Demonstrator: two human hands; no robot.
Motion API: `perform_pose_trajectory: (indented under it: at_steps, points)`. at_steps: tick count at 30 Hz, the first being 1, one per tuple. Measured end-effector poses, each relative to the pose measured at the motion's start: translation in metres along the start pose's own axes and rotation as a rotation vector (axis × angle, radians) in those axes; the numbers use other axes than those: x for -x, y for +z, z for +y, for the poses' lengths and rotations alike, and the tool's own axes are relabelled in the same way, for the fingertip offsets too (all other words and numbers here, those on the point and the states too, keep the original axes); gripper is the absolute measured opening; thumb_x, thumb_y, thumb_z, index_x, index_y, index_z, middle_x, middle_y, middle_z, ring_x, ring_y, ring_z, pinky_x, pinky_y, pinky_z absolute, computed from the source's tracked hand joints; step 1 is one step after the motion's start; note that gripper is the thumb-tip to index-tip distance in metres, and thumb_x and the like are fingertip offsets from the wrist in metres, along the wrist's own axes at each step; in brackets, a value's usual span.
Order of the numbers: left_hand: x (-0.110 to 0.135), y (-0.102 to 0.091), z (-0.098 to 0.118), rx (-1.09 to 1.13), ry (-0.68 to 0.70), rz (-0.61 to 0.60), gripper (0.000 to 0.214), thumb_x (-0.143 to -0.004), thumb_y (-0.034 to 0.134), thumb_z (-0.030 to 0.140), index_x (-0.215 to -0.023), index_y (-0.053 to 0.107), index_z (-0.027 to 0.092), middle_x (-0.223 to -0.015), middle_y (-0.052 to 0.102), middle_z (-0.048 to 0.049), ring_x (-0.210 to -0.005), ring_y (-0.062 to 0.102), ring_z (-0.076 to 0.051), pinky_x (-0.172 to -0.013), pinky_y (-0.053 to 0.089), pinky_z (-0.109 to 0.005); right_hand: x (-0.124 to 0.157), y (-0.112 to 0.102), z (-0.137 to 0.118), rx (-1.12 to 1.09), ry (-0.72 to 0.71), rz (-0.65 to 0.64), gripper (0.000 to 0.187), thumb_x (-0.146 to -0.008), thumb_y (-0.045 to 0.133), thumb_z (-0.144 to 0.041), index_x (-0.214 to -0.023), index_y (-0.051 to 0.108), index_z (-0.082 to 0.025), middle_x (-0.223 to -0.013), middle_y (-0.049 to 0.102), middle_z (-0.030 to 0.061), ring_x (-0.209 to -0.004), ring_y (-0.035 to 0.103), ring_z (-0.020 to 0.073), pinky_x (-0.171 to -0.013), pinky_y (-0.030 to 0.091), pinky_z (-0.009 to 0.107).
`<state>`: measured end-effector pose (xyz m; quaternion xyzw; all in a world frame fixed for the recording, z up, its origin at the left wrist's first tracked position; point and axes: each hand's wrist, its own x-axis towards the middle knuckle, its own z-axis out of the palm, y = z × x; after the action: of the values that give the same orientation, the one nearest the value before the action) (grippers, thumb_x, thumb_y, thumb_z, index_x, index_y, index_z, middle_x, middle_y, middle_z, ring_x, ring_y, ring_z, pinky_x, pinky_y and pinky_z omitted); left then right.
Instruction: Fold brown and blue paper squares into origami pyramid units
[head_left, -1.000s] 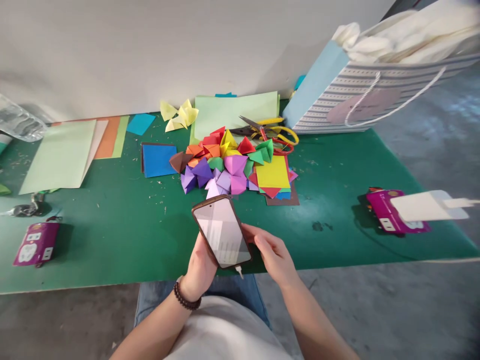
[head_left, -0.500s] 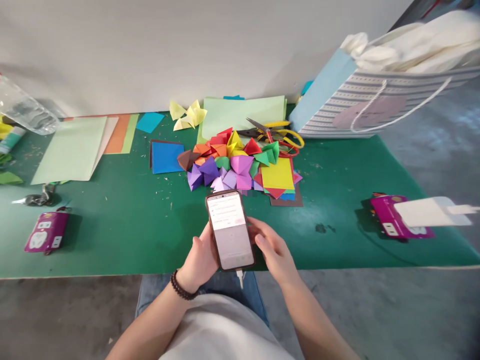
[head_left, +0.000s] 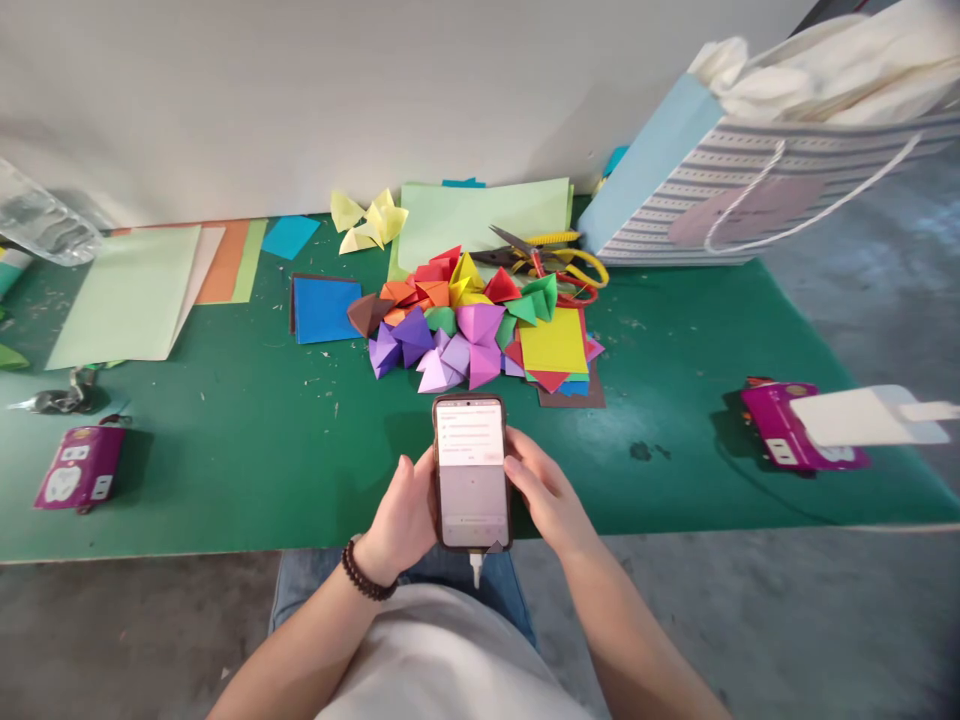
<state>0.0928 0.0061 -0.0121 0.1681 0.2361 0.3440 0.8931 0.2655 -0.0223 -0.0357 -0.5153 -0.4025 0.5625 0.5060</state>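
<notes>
"Phone [head_left: 472, 475] lying which way?"

"Long axis pointing away from the body, above the near edge of the table [head_left: 660, 500]. Left hand [head_left: 401, 525] cradles it; right hand [head_left: 546, 490] curls against its right side."

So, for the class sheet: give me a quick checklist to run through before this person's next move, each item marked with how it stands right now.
Smartphone gripped by the left hand and right hand: ok.
Both hands free for handling paper: not ok, both are on the smartphone.
Screen text readable: cannot tell, too small.
White connector attached at the smartphone's lower end: ok.
Scissors out of the hands, lying beyond the folded paper pile: ok.
</notes>
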Motion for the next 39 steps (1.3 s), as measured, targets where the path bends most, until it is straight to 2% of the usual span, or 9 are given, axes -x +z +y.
perform_pose_trajectory:
  at_steps: [5,11,21,25,28,30,34,39]
  points:
    - [0.0,0.001,0.0,-0.002,-0.001,0.017,0.073,-0.08,0.056,0.071,-0.132,0.056,0.02,-0.14,0.054,-0.0109,-0.138,0.038,-0.034,-0.116,0.025,-0.049,-0.001,0.0,0.0,-0.014,0.033,0.019,0.041,-0.091,0.055,-0.046,-0.128,0.058,-0.029,-0.133,0.062,0.0036,-0.123,0.057,0.0256,-0.103,0.047,0.04]
    - [-0.001,0.003,0.001,-0.002,-0.014,0.044,0.073,-0.08,0.057,0.071,-0.131,0.056,0.019,-0.138,0.056,-0.0125,-0.138,0.038,-0.035,-0.115,0.026,-0.049,-0.002,0.0,-0.001,0.039,0.062,0.043,0.045,-0.089,0.055,-0.05,-0.127,0.059,-0.026,-0.128,0.065,0.0053,-0.118,0.06,0.0275,-0.1,0.049,0.041]
    - [-0.001,0.002,0.0,-0.002,-0.016,0.054,0.074,-0.08,0.056,0.07,-0.133,0.055,0.019,-0.14,0.054,-0.0119,-0.139,0.037,-0.035,-0.115,0.026,-0.049,-0.002,0.003,-0.003,0.076,0.069,0.062,0.043,-0.09,0.053,-0.049,-0.126,0.059,-0.026,-0.125,0.066,0.0048,-0.115,0.061,0.0272,-0.095,0.052,0.041]
    - [-0.001,-0.001,-0.002,-0.001,-0.008,0.028,0.071,-0.082,0.054,0.069,-0.133,0.055,0.02,-0.141,0.054,-0.0114,-0.139,0.038,-0.034,-0.115,0.026,-0.048,0.003,0.009,0.004,0.177,-0.077,0.189,0.045,-0.093,0.049,-0.046,-0.133,0.052,-0.026,-0.134,0.059,0.0073,-0.12,0.057,0.0258,-0.095,0.052,0.04]
    - [-0.001,-0.002,-0.003,-0.001,-0.004,0.015,0.071,-0.083,0.053,0.069,-0.135,0.054,0.02,-0.142,0.053,-0.0109,-0.139,0.038,-0.034,-0.116,0.026,-0.048,0.007,0.01,0.009,0.32,-0.231,0.295,0.046,-0.096,0.045,-0.041,-0.139,0.044,-0.026,-0.135,0.057,0.0105,-0.104,0.063,0.0237,-0.082,0.055,0.039]
    - [-0.001,-0.002,-0.002,-0.007,-0.005,0.014,0.072,-0.083,0.053,0.069,-0.136,0.053,0.02,-0.143,0.052,-0.0111,-0.139,0.037,-0.034,-0.115,0.026,-0.048,0.009,0.006,0.01,0.438,-0.327,0.345,0.042,-0.096,0.042,-0.039,-0.136,0.048,-0.027,-0.133,0.056,0.0114,-0.093,0.063,0.0224,-0.074,0.055,0.039]
    - [-0.001,0.0,-0.001,-0.027,-0.01,0.024,0.074,-0.082,0.055,0.069,-0.138,0.052,0.021,-0.142,0.053,-0.0112,-0.139,0.038,-0.035,-0.114,0.027,-0.05,0.008,-0.001,0.005,0.624,-0.495,0.35,0.032,-0.095,0.04,-0.036,-0.114,0.064,-0.028,-0.135,0.051,0.0096,-0.097,0.06,0.0239,-0.078,0.055,0.043]
    - [-0.002,0.0,-0.001,-0.032,-0.002,0.005,0.076,-0.082,0.054,0.069,-0.139,0.05,0.019,-0.143,0.052,-0.0116,-0.139,0.037,-0.034,-0.115,0.027,-0.048,0.005,-0.002,0.004,0.672,-0.551,0.316,0.03,-0.094,0.041,-0.033,-0.109,0.066,-0.028,-0.139,0.046,0.0091,-0.101,0.058,0.0246,-0.084,0.054,0.046]
